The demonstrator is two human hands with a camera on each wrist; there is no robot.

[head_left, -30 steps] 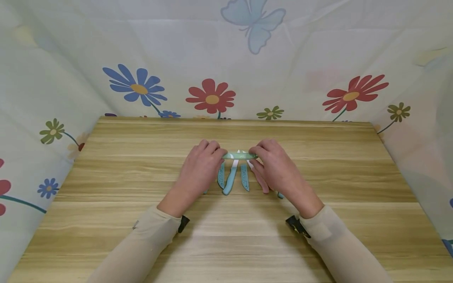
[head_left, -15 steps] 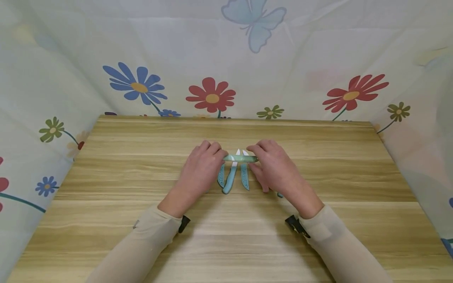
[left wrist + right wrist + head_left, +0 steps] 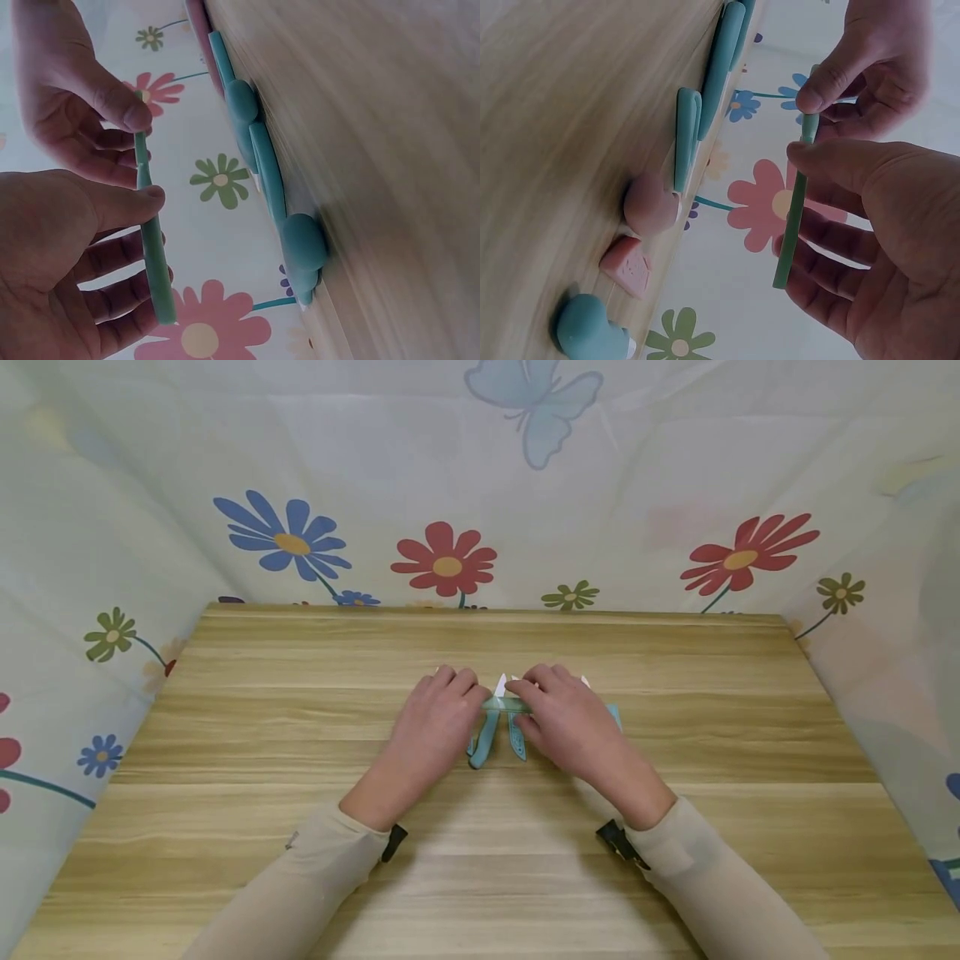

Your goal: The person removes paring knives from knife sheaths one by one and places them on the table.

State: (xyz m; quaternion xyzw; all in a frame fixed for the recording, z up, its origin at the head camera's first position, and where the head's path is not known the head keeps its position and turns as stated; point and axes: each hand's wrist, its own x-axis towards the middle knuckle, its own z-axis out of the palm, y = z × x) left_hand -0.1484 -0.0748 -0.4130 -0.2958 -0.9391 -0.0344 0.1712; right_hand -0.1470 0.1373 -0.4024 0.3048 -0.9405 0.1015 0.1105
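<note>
Both hands hold a slim green paring knife level above the table, its blade covered by a green sheath. My left hand pinches the thicker handle between thumb and fingers. My right hand pinches the flatter sheath, whose squared end lies along its fingers. The thumbs are close together near where handle and sheath meet; the blade is hidden. Beneath the hands lie a blue-handled knife with a white blade and an embossed blue sheath.
In the right wrist view, a pink handle, a pink sheath and another blue handle lie on the wooden table. A flowered cloth hangs behind the table.
My right hand has moved left, closer to my left hand, so less of the green knife and sheath shows between them. Both hands have come slightly nearer. A blue piece now shows beyond my right hand.
</note>
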